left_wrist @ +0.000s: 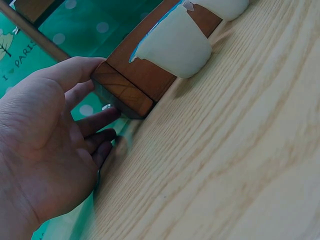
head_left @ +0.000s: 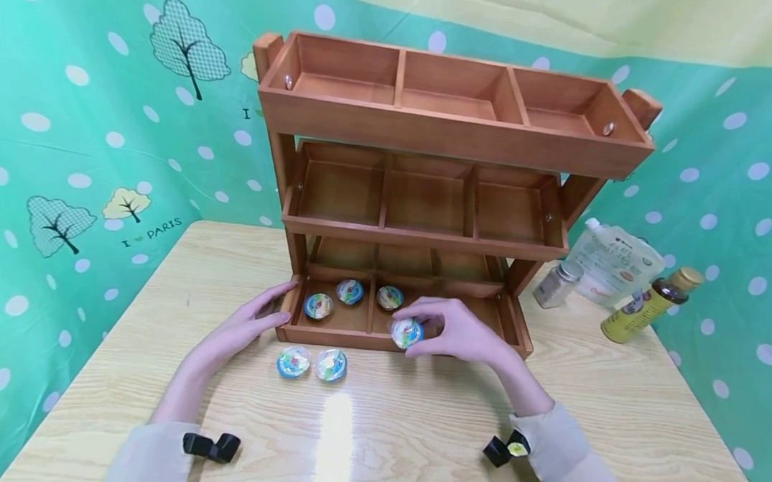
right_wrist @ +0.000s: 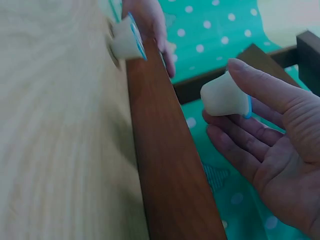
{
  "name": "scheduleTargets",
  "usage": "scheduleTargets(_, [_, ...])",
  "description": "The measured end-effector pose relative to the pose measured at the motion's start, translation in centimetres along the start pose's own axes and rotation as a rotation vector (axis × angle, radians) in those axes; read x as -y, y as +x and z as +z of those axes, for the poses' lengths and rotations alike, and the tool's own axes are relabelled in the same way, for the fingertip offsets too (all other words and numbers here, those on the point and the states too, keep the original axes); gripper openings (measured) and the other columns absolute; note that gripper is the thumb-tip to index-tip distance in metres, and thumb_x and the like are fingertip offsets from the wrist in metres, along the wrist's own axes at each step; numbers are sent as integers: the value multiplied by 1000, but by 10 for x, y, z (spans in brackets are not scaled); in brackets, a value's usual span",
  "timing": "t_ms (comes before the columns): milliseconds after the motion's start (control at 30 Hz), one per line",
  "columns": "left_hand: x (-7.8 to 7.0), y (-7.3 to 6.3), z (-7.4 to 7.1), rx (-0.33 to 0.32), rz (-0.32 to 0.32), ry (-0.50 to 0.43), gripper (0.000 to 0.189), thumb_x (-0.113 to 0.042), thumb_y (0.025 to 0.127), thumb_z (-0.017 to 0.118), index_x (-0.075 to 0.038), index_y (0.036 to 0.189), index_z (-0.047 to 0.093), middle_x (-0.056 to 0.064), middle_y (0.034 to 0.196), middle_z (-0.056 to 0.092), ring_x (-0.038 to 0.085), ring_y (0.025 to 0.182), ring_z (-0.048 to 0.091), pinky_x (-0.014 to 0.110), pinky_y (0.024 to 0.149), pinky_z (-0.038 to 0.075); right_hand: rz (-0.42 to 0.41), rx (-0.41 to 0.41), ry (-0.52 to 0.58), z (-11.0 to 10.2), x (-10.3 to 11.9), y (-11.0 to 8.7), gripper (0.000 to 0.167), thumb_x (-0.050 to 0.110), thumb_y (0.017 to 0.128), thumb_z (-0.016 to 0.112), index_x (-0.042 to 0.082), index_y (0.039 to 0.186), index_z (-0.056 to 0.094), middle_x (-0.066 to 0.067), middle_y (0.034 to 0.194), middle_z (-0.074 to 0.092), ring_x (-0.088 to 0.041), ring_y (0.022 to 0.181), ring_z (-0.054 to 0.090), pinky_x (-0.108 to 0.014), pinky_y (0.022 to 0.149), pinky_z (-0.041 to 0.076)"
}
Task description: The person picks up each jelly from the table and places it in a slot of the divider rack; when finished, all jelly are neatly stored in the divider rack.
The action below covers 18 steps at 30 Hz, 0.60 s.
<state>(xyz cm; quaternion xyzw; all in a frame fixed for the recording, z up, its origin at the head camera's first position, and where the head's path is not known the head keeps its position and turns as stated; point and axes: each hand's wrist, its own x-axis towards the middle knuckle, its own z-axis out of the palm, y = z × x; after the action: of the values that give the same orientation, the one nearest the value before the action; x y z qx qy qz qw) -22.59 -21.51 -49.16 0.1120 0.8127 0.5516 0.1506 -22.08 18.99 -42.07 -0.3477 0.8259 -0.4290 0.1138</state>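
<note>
Cup [right_wrist: 222,97] w/ rnd shiny lid [head_left: 408,332] nr wood rack [head_left: 455,137]

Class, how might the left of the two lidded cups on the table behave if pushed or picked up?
Pushed high, the left cup might tip, since it tapers from a wide lid to a narrower base. Its smooth side may feel slippery. Being small, it is probably light to lift.
</note>
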Motion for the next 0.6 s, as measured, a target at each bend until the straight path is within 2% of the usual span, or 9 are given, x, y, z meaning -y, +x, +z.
scheduleTargets(133, [0,0,0,-2,-1,-1,65,-43,105,55,-35,163,27,3,175,16,41,162,6,75,122,14,38,-66,-43,-11,-8,2,49,23,81,89,22,128,73,5,115,72,-11,94,66,-34,81,61])
scheduleTargets(300, [0,0,0,-2,-5,-2,65,-44,105,55,-35,163,28,4,175,16,41,162,6,76,121,14,98,-113,-61,-17,-20,8,56,15,80,89,11,132,70,-2,119,73,-14,95,68,-37,82,62])
scheduleTargets(433, [0,-1,0,-3,-7,-6,65,-44,105,55,-34,163,28,4,175,16,41,162,6,76,121,15,147,-128,-64,-18,-28,11,57,13,80,89,6,132,69,-6,120,73,-15,96,70,-37,85,62])
scheduleTargets(600, [-1,-2,1,-3,-3,-3,64,-44,105,55,-35,163,28,4,175,16,41,161,7,77,120,17,154,-139,-129,-16,-35,14,50,13,79,89,11,126,73,-3,114,73,-13,97,69,-34,86,62])
